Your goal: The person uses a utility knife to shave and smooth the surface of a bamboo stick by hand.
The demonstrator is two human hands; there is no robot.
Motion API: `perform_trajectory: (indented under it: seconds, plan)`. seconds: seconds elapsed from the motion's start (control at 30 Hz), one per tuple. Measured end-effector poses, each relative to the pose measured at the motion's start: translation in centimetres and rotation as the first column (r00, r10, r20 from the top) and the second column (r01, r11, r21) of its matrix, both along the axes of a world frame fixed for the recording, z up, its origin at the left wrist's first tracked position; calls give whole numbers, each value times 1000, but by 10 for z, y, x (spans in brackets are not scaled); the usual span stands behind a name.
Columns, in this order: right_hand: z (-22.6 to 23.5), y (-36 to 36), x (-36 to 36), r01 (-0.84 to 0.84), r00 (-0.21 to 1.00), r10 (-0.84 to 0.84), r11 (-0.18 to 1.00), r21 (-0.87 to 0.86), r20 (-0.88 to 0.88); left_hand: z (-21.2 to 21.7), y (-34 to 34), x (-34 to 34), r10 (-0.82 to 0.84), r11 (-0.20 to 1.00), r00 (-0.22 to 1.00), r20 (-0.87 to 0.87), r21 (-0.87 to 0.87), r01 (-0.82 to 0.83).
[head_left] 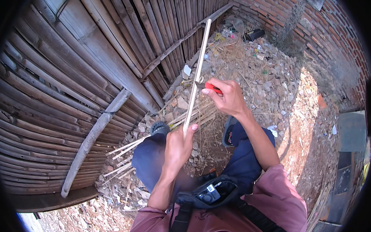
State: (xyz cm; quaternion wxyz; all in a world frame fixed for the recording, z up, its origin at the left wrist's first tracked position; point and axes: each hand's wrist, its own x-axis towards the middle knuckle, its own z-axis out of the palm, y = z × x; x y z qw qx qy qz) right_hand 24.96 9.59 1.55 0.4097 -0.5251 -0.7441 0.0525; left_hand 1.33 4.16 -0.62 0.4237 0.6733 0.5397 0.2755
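My left hand (pixel 179 148) is closed around the lower end of a long, pale bamboo strip (pixel 203 54), which slants up and away from me. In my right hand (pixel 230 97) is a knife with a red handle (pixel 214 88). Its dark blade (pixel 200 86) lies against the strip about midway along. A thin curled shaving (pixel 200 79) stands up from the strip beside the blade. Several more pale strips (pixel 131 147) lie on the ground by my left leg, partly hidden behind it.
A bamboo slat wall (pixel 50 100) with wooden rails rises on the left. A brick wall (pixel 334 41) stands at the far right. Rubble and dry fibres (pixel 249 68) cover the ground, with a black object (pixel 254 34) near the far corner. An open black pouch (pixel 212 192) sits at my waist.
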Motion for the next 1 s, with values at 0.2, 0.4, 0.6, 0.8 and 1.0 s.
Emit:
perform_trajectory:
  seconds: [0.2,0.4,0.6,0.8,1.0]
  plan:
    - [-4,1,6,-59,998,58,998,-17,-28,5,-6,-3,-29,999,999,21,45,28]
    - [0,-1,6,-99,994,102,994,50,-46,6,-10,2,-56,997,998,6,47,55]
    - [-1,1,8,-103,994,106,991,81,-37,13,-16,1,-33,996,999,-25,78,35]
    - [-8,7,10,-80,996,83,988,133,-18,6,-28,-2,-19,993,1000,-5,119,19]
    - [0,30,41,75,995,-77,997,-21,-71,-5,-51,-15,-62,995,998,-33,82,64]
